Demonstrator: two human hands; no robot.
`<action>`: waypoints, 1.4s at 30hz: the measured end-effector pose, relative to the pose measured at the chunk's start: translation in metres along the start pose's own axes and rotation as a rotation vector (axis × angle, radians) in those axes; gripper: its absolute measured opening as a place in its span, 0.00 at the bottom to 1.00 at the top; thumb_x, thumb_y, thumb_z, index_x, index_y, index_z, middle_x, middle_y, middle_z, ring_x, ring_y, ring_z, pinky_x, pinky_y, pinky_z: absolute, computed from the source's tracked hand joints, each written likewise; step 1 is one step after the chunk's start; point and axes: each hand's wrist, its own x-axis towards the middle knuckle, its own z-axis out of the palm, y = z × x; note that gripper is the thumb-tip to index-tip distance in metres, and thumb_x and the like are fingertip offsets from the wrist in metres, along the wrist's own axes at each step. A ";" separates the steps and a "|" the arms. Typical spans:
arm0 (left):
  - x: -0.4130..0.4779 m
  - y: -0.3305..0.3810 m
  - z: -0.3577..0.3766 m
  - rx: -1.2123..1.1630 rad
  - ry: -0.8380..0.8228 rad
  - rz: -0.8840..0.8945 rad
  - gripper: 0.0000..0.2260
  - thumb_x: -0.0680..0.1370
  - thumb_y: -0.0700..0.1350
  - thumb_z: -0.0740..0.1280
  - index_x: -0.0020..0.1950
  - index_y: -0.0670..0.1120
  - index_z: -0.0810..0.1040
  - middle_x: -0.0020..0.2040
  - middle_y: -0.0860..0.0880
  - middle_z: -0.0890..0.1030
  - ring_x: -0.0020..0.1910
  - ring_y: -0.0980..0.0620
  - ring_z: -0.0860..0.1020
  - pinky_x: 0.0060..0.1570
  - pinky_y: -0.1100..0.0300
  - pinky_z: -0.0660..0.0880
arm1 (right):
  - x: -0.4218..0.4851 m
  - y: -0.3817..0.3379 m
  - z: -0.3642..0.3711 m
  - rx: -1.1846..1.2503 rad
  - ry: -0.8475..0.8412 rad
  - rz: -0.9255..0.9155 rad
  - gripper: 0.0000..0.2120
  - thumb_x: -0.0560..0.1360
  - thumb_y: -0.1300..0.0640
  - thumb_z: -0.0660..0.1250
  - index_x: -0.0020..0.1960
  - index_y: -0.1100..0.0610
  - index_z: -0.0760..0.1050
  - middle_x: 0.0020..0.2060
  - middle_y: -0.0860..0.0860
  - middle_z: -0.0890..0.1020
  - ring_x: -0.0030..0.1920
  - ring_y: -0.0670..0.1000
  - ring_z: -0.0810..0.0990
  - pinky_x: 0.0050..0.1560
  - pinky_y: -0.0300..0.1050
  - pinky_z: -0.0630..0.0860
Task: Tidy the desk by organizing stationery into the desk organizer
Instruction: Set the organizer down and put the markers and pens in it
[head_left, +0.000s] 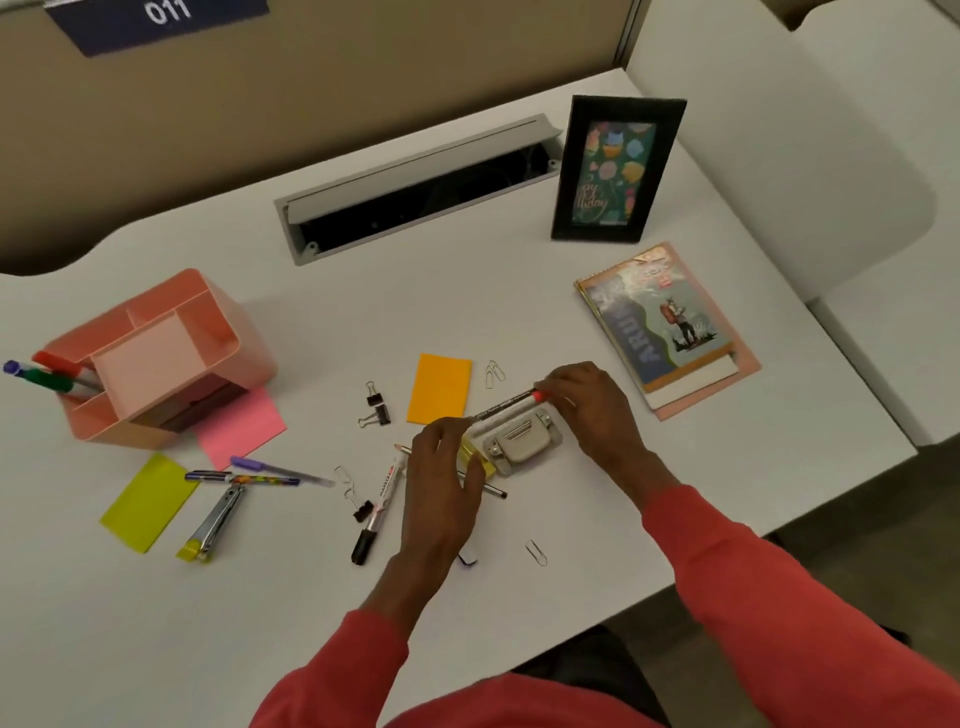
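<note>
Left hand (441, 483) and right hand (592, 405) pinch the ends of one pen (506, 404) over the desk (587, 525) centre. Pink organizer (244, 338), far left: purple, green, red markers (47, 374) in one compartment. Pen: dark slim barrel, red cap.

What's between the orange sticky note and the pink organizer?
In the head view, two black binder clips lie beside the orange sticky note; the rest toward the pink organizer is bare desk.

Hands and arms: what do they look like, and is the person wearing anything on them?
The left sleeve and right sleeve are long, plain coral-red fabric ending at the wrists. The left hand and right hand are bare: no gloves, rings or watch show.
</note>
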 end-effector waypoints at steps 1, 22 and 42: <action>0.000 -0.002 0.000 -0.002 0.009 -0.014 0.20 0.79 0.40 0.67 0.71 0.50 0.72 0.68 0.51 0.72 0.68 0.51 0.68 0.67 0.60 0.65 | 0.005 -0.001 -0.002 0.008 -0.006 -0.023 0.12 0.76 0.63 0.71 0.57 0.53 0.83 0.52 0.49 0.84 0.53 0.53 0.79 0.48 0.54 0.77; -0.043 -0.084 -0.098 -0.111 0.344 -0.246 0.20 0.80 0.41 0.65 0.71 0.50 0.70 0.67 0.53 0.72 0.67 0.54 0.71 0.68 0.53 0.70 | 0.118 -0.302 0.005 0.929 0.152 -0.097 0.10 0.76 0.63 0.73 0.56 0.62 0.83 0.48 0.53 0.87 0.51 0.51 0.86 0.55 0.46 0.82; -0.074 -0.132 -0.131 -0.215 0.477 -0.314 0.16 0.79 0.41 0.64 0.67 0.53 0.73 0.65 0.57 0.72 0.66 0.57 0.72 0.61 0.53 0.76 | 0.191 -0.448 0.122 0.391 0.091 -0.509 0.02 0.76 0.63 0.71 0.48 0.60 0.79 0.43 0.54 0.83 0.42 0.50 0.79 0.45 0.48 0.79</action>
